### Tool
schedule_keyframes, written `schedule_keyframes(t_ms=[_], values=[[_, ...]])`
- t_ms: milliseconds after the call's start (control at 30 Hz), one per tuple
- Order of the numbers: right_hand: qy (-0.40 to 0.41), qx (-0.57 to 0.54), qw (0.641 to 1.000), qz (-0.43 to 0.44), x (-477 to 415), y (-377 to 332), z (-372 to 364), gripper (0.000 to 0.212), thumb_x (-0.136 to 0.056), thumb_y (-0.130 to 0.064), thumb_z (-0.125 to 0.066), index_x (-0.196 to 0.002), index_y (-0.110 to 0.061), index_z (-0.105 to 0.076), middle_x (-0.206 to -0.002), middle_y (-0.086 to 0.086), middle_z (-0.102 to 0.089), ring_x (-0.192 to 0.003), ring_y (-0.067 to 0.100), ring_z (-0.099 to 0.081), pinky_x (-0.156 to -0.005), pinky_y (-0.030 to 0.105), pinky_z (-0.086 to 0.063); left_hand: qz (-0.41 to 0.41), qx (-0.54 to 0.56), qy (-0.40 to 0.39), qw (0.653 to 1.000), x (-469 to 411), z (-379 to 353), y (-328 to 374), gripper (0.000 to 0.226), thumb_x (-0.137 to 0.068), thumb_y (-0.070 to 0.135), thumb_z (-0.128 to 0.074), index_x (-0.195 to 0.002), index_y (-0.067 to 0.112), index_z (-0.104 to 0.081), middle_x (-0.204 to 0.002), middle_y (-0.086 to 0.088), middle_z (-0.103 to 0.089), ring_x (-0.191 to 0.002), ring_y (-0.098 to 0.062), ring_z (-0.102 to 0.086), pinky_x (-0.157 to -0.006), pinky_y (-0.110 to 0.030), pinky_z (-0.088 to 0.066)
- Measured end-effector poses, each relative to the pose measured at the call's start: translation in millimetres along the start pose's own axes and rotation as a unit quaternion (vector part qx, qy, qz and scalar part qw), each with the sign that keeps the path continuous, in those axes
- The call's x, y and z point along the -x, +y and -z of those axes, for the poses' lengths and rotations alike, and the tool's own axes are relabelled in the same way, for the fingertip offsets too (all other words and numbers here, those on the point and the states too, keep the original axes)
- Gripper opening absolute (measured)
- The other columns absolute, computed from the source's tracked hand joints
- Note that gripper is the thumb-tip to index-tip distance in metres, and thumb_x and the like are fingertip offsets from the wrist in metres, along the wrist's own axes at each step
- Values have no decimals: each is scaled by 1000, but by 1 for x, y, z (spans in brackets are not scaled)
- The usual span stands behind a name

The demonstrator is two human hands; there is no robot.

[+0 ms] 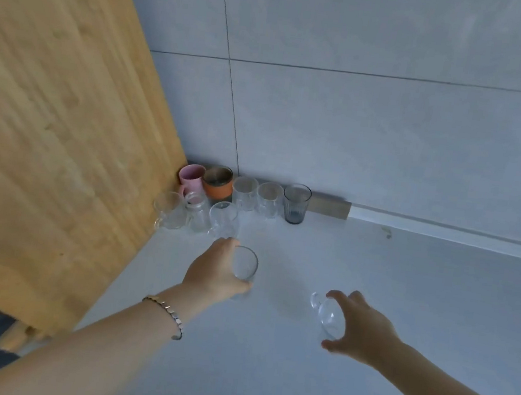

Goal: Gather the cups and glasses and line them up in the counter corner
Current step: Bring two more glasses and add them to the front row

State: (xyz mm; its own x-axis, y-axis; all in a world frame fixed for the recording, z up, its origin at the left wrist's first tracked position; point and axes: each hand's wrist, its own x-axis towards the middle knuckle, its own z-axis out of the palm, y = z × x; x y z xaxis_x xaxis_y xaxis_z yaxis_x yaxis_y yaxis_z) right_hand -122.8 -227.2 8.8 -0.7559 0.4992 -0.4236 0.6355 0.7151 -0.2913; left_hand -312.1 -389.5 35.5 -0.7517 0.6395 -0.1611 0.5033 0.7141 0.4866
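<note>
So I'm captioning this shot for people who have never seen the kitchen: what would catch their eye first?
Probably the two hands reaching in from below: the left hand wraps a clear glass, and the right hand grips a clear handled cup. Next, the cluster of cups in the corner, where a pink mug and an orange-banded cup stand out among clear glasses, with a dark smoky glass ending the back row.

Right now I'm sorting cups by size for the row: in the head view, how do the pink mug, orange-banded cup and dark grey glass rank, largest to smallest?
1. Orange-banded cup
2. Dark grey glass and pink mug: too alike to rank, and the mug is partly hidden.
</note>
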Motion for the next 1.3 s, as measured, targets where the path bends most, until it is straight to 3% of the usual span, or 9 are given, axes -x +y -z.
schedule_keyframes(t_ms=[200,367,567,667,767,867,967,1100,1300], values=[[-7,12,1000,8,-90,-29,6,81,-68,-35,-75,-136,-33,-32,-129,0,-43,-111,21,-57,-86,29,-49,-32,-71,-16,997,-86,13,-8,67,-68,38,-76,-123,13,-48,-121,-3,-54,-111,-24,-55,-90,-36,-46],[9,45,999,12,-156,-55,10,77,-71,-20,-74,-135,-33,-33,-137,3,-35,-120,24,-45,-85,32,-49,-91,-119,-23,988,-151,5,-14,54,-64,40,-75,-103,8,-55,-104,-7,-62,-101,-28,-56,-84,-35,-43],[5,114,992,44,-208,-77,17,70,-76,-7,-66,-134,-34,-37,-144,2,-26,-128,26,-35,-93,32,-46,-131,-117,-65,982,-201,-10,-39,57,-69,39,-73,-113,8,-52,-116,-8,-59,-110,-27,-53,-91,-35,-43],[-24,119,991,56,-214,-80,21,72,-78,0,-59,-137,-35,-37,-153,-2,-19,-141,25,-19,-106,36,-36,-152,-128,-72,977,-212,-12,-50,58,-70,39,-72,-114,9,-51,-116,-8,-59,-110,-27,-53,-90,-34,-44],[-29,52,998,-8,-206,-88,11,92,-76,-7,-63,-147,-38,-14,-159,-2,0,-147,30,1,-118,45,-14,-174,-131,-87,972,-217,-16,-57,57,-70,40,-71,-114,10,-51,-114,-8,-60,-108,-27,-54,-89,-34,-42],[67,-145,965,-208,-201,-110,-5,111,-72,-39,-73,-150,-25,5,-154,10,-7,-142,36,-16,-114,46,-24,-190,-121,-86,970,-221,-20,-62,58,-71,41,-70,-116,10,-51,-115,-7,-59,-108,-26,-53,-90,-33,-42],[118,-236,907,-328,-216,-125,-14,114,-70,-50,-75,-150,-16,-1,-143,16,-25,-130,38,-38,-106,42,-38,-205,-100,-77,971,-223,-22,-65,57,-72,40,-69,-117,11,-51,-114,-6,-58,-107,-26,-53,-87,-32,-41],[146,-180,935,-270,-226,-115,-14,85,-75,-35,-72,-143,-22,-23,-138,11,-34,-121,35,-47,-96,40,-45,-219,-95,-73,968,-223,-24,-67,61,-73,40,-68,-122,9,-49,-118,-8,-58,-108,-28,-54,-89,-33,-40],[95,-105,978,-150,-227,-100,-5,89,-75,-34,-73,-147,-31,-21,-141,6,-30,-123,27,-47,-93,35,-49,-229,-75,-50,969,-222,-29,-71,64,-73,38,-71,-123,4,-50,-116,-13,-60,-106,-32,-56,-92,-36,-40]])
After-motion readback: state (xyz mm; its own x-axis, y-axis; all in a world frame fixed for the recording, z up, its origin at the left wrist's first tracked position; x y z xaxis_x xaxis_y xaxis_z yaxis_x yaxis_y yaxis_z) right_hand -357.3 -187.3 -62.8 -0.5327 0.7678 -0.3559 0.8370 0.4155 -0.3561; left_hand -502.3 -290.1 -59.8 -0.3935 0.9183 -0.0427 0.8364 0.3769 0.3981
